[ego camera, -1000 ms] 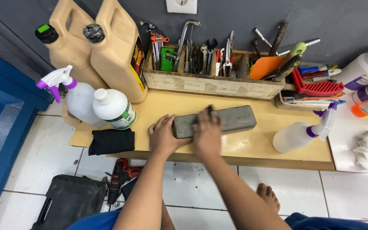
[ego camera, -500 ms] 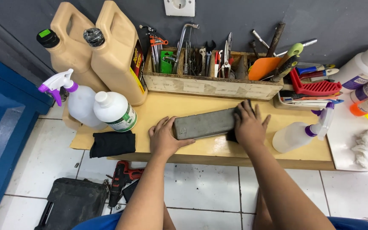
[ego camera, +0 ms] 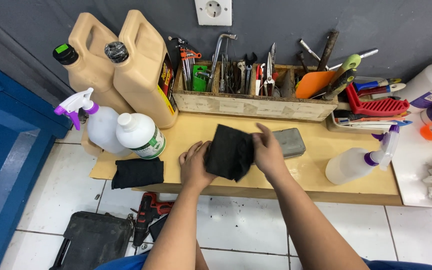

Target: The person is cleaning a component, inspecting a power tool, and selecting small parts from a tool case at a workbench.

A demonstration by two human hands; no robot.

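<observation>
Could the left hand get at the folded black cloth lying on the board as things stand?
Probably yes. The left hand rests beside the folded black cloth, with bare wooden board between them and nothing blocking, though it would first have to leave the black rag.

Black cloth (ego camera: 230, 151) held between the left hand (ego camera: 194, 167) and right hand (ego camera: 268, 154); grey block (ego camera: 290, 141) partly covered behind it. Pale tan wooden desk (ego camera: 356, 187). Second black cloth (ego camera: 138, 173) folded at the desk's left edge. Two beige jugs (ego camera: 141, 70), one with a green-topped black cap, one with a black cap and a red-and-yellow label. Translucent spray bottle (ego camera: 98, 125) with white-and-purple trigger; white bottle (ego camera: 139, 135) with green-edged label. Another translucent spray bottle (ego camera: 358, 162) with purple collar. Weathered wooden tool tray (ego camera: 251, 105); orange scraper (ego camera: 313, 84); red brush (ego camera: 378, 106). White floor tiles (ego camera: 236, 235); dark grey wall (ego camera: 401, 30); blue panel (ego camera: 6, 150); red-and-black drill (ego camera: 146, 215).
</observation>
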